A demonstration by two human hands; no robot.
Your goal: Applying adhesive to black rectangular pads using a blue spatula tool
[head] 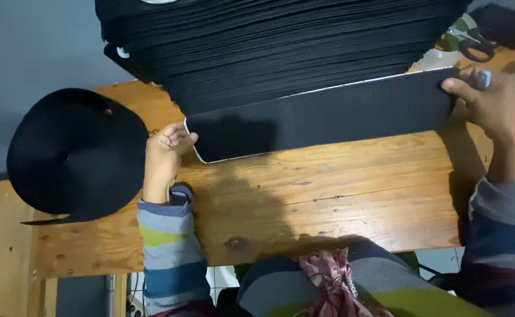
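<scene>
Risk of the strip [322, 117] sliding out of line: held only at its two ends, long and limp between, so an uneven pull from either side could skew it against the stack [281, 47] behind. Risk too of the stack slumping forward, since its near layers overhang the strip's far edge. Roll [75, 155] at the left sits half off the worktop [328, 199] and could tip away if nudged by the sleeve. Scissors [475, 44] lie far right, close to the right wrist's path.

Left hand [164, 158] closed in a pinch on the strip's rounded left end, fingers curled over the corner. Right hand [489, 100] pressed on the right end, fingers closed over it; possibly also holding a small pale object, hard to tell. Strip lies flat across the worktop's far half, stretched between both grips, tilted slightly up to the right, touching the stack.
</scene>
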